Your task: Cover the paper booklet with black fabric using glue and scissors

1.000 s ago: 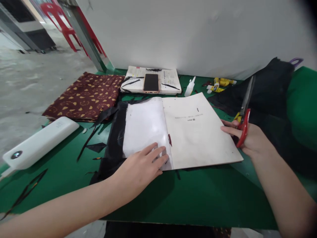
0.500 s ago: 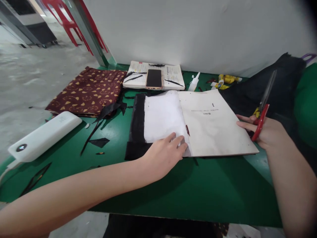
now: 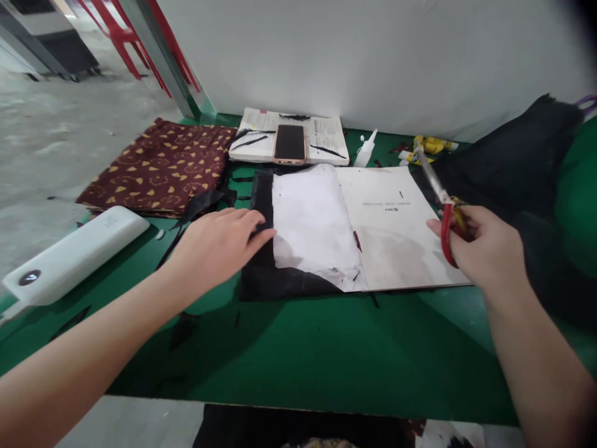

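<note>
Your left hand [image 3: 217,249] seemed busy at the black fabric border [image 3: 261,277] of the open, pale-paged book [image 3: 387,246], centre frame, its grip unclear; your right hand [image 3: 494,249] gripped red-handled metal scissors [image 3: 446,231]. Lifting that border seemed to need a pinch.

seeing a maroon patterned cloth [image 3: 158,165] lying folded at the left of the green table [image 3: 280,354], with a white power bank [image 3: 77,258] just in front and a white cable [image 3: 10,313] plugged into its near end. noticing a phone [image 3: 290,143] resting screen up on a printed book [image 3: 325,132], near a small nozzle bottle [image 3: 364,150] and some yellow tubes [image 3: 435,145]. glimpsing red chairs [image 3: 122,37] and a wheeled grey unit [image 3: 65,50] standing on the floor [image 3: 93,130] beyond.
</note>
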`<state>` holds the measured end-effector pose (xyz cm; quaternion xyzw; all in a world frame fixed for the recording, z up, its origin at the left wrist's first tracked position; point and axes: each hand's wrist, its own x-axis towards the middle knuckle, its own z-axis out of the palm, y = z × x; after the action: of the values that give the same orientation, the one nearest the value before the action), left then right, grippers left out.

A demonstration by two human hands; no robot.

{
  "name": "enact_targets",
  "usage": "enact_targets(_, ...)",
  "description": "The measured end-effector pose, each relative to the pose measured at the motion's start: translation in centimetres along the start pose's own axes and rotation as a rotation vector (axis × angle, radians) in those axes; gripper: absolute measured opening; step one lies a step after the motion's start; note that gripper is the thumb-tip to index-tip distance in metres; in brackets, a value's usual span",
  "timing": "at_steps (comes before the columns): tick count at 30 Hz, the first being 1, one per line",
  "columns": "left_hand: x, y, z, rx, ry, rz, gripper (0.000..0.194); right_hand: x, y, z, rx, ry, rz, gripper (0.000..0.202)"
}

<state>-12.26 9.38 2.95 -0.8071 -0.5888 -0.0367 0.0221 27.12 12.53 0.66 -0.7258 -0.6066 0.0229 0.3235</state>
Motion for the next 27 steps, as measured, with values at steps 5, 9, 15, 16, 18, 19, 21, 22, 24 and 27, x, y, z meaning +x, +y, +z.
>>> enact_targets(5, -1.5, -2.5, 1.9, -0.020, -0.112, -0.180, 0.051, -2.5, -3.7, 0.1, -0.022, -0.248, -0.122, 0.041)
enact_targets(9, -2.5, -2.6, 2.7, -0.254, -0.095, -0.139, 0.057, -4.4, -6.2, 0.1, 0.020, -0.399, -0.131, 0.039)
enact_targets(15, -3.8, -2.2, 1.9, -0.811, -0.133, -0.322, 0.060, -5.4, -7.8, 0.1, 0.062, -0.541, -0.190, 0.037)
enact_targets(16, -4.0, -2.0, 1.7, -0.908, -0.162, -0.380, 0.063, -5.4, -7.9, 0.1, 0.061, -0.557, -0.191, 0.037)
enact_targets(18, -4.5, -1.8, 1.3, -1.096, -0.202, -0.460, 0.066, -5.5, -8.1, 0.0, 0.053, -0.563, -0.189, 0.037)
enact_targets(19, -4.6, -1.6, 1.2, -1.198, -0.198, -0.488, 0.063, -5.5, -8.2, 0.0, 0.050, -0.561, -0.187, 0.038)
enact_targets(21, -4.6, -1.2, 0.9, -1.410, -0.142, -0.551, 0.051, -5.6, -8.4, 0.0, 0.059, -0.560, -0.175, 0.038)
enact_targets(22, -4.5, -1.1, 0.7, -1.504, -0.104, -0.594, 0.044, -5.6, -8.4, 0.1, 0.066, -0.564, -0.169, 0.038)
enact_targets(24, -4.1, -0.9, 0.5, -1.634, -0.042, -0.694, 0.034, -5.5, -8.4, 0.4, 0.061, -0.569, -0.168, 0.037)
enact_targets(27, -3.5, -0.8, 0.5, -1.718, 0.017, -0.839, 0.033, -5.2, -8.1, 1.2, 0.009, -0.521, -0.213, 0.033)
